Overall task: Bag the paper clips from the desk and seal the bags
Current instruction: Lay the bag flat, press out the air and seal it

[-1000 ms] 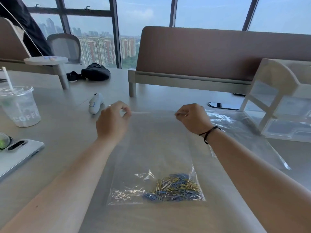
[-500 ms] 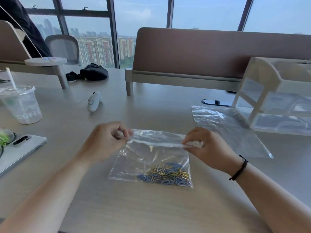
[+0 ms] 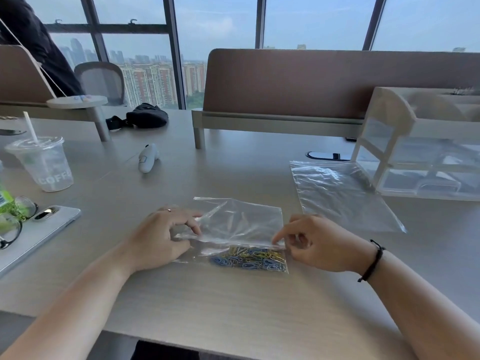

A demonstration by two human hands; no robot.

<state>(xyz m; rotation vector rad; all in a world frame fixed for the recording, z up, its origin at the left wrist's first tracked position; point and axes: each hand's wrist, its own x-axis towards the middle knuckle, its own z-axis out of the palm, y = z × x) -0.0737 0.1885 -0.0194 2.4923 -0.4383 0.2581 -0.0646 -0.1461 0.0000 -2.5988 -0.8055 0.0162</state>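
Note:
A clear plastic bag (image 3: 241,222) lies flat on the desk in front of me, creased across its middle. Blue and yellow paper clips (image 3: 249,258) are heaped in its near end. My left hand (image 3: 158,240) rests on the bag's left edge, fingers pinching the plastic at the crease. My right hand (image 3: 314,245) is at the bag's right edge, its forefinger and thumb on the crease. A second clear bag (image 3: 342,196) lies flat to the right, with nothing in it that I can see.
A white desk organiser (image 3: 405,141) stands at the right, partly on the second bag. At the left are an iced coffee cup (image 3: 44,165), glasses (image 3: 13,222) on a grey tablet (image 3: 39,235), and a white handheld device (image 3: 148,158). A brown divider (image 3: 311,81) runs behind.
The bag, first held up stretched between both hands, has come down onto the desk. Its upper part now lies flat away from me, and both hands press at the crease.

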